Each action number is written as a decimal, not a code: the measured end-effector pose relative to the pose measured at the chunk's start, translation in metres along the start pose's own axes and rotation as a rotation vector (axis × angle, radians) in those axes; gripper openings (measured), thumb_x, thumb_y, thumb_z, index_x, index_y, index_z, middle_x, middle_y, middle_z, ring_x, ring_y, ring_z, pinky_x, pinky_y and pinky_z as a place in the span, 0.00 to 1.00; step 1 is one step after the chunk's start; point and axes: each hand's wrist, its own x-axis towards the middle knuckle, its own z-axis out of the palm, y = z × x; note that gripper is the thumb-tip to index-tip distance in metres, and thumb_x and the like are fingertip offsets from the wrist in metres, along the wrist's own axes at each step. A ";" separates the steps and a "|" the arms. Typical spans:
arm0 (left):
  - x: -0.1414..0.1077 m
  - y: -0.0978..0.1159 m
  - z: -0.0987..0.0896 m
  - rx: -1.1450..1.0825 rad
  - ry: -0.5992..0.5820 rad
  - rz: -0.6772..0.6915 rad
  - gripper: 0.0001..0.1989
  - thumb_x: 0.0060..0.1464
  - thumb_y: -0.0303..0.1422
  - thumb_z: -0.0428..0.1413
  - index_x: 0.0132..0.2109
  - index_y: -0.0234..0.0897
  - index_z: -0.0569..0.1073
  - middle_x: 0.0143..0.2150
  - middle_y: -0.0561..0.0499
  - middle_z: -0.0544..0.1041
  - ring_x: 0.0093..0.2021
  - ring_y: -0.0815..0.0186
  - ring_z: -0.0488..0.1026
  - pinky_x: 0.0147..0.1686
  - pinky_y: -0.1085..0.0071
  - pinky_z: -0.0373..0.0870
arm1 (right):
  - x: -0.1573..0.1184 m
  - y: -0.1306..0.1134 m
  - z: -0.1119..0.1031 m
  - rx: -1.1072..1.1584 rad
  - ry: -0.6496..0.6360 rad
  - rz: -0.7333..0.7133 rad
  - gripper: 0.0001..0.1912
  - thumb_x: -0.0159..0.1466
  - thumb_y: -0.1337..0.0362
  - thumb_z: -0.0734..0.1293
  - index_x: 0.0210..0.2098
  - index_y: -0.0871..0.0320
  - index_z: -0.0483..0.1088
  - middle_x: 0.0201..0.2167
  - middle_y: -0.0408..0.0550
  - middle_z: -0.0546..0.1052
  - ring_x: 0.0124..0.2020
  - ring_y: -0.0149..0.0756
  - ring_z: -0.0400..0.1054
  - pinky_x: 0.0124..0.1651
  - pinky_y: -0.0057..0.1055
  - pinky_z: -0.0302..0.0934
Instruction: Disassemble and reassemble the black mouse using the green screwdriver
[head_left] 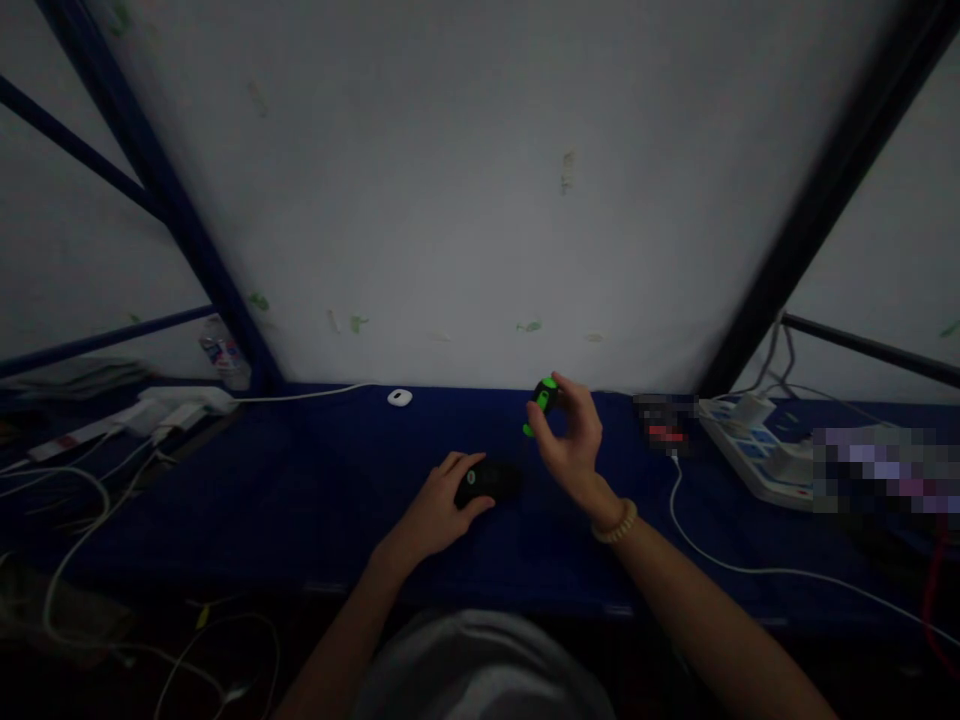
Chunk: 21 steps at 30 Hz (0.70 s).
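Note:
On the blue desktop, my left hand (448, 500) is closed around a black computer mouse (489, 484), thumb on the near side and fingers on the far side. A small round logo shows on the mouse's left end. Above and right of it, my right hand (571, 432) grips a screwdriver (544, 398) by its short black and green handle. The screwdriver is tilted, and its thin dark shaft runs down toward the mouse's right end. Whether its tip touches the mouse I cannot tell in the dim light. A beaded bracelet (616, 522) circles my right wrist.
A white earbud case (400, 398) lies by the wall. Right stands a power strip (757, 465) with plugs, near a white cable (720, 562). Another power strip (187, 402), several cables and a plastic bottle (225, 355) are at left. Dark frame posts (817, 190) rise at both sides.

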 end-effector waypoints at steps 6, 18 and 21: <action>0.055 0.000 -0.020 0.130 -0.206 0.077 0.26 0.52 0.34 0.70 0.57 0.39 0.74 0.54 0.44 0.79 0.53 0.54 0.78 0.55 0.58 0.75 | 0.007 0.005 -0.004 -0.037 -0.056 0.001 0.22 0.71 0.62 0.70 0.64 0.50 0.71 0.55 0.55 0.79 0.53 0.45 0.77 0.57 0.47 0.74; 0.089 -0.014 -0.011 0.217 -0.269 0.255 0.32 0.48 0.39 0.68 0.62 0.45 0.77 0.54 0.48 0.81 0.50 0.53 0.81 0.52 0.64 0.75 | 0.014 0.017 -0.006 -0.063 0.030 -0.013 0.21 0.68 0.62 0.73 0.60 0.50 0.75 0.52 0.53 0.77 0.47 0.41 0.76 0.46 0.41 0.76; 0.083 -0.017 -0.009 0.202 -0.244 0.261 0.31 0.48 0.38 0.67 0.61 0.45 0.78 0.53 0.48 0.80 0.48 0.55 0.81 0.50 0.65 0.75 | 0.016 0.015 -0.007 -0.087 0.072 -0.002 0.20 0.69 0.62 0.73 0.60 0.50 0.75 0.48 0.51 0.79 0.42 0.39 0.76 0.47 0.42 0.76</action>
